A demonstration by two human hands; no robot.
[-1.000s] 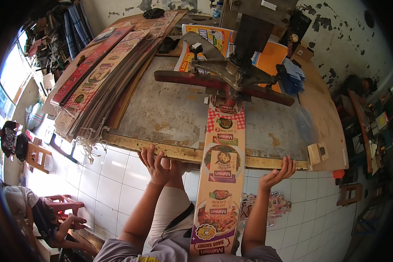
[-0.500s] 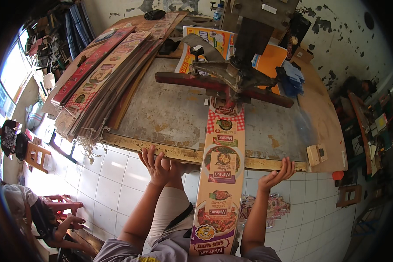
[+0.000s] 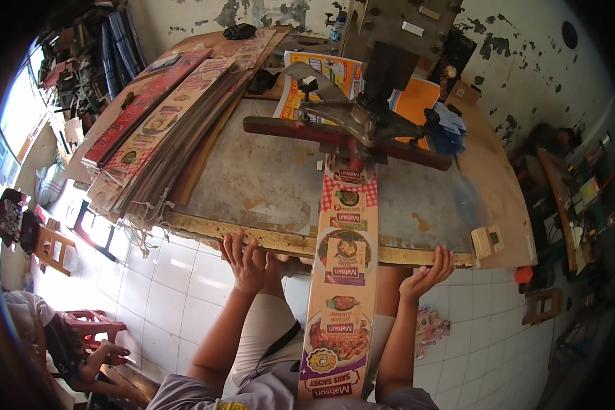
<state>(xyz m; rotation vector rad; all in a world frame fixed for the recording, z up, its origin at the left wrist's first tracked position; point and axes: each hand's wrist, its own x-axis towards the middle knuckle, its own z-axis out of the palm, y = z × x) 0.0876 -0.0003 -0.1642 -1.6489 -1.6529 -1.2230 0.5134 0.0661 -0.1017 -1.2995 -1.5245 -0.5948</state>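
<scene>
One long, tan cardboard strip printed with food pictures [image 3: 343,290] lies between the person's two hands, its long axis running from the wearer's torso, across the worn grey surface [image 3: 266,164], to the foot of a dark metal press with red bars [image 3: 365,121]. Whether the press touches the strip's far end cannot be told.

Right of the strip and slightly nearer to it is the right hand [image 3: 427,275], its forearm just beside the strip's near part. Left of the strip, a little farther off, is the left hand [image 3: 244,265]. Neither grip is on the strip: both are unclenched, fingers extended and touching the yellowish wooden front edge [image 3: 283,242]; whether anything is hooked beneath that edge is hidden.

Counted: one strip between the hands; one press at its far end; one small, pale wooden block [image 3: 486,242] well to its right; one orange sheet [image 3: 414,106] beyond it to the right; one flat, dark red printed strip [image 3: 140,109] far to its left. Between those two strips lies one tied stack of printed cardboard strips [image 3: 164,150], its layers too many and too blurred to count.
</scene>
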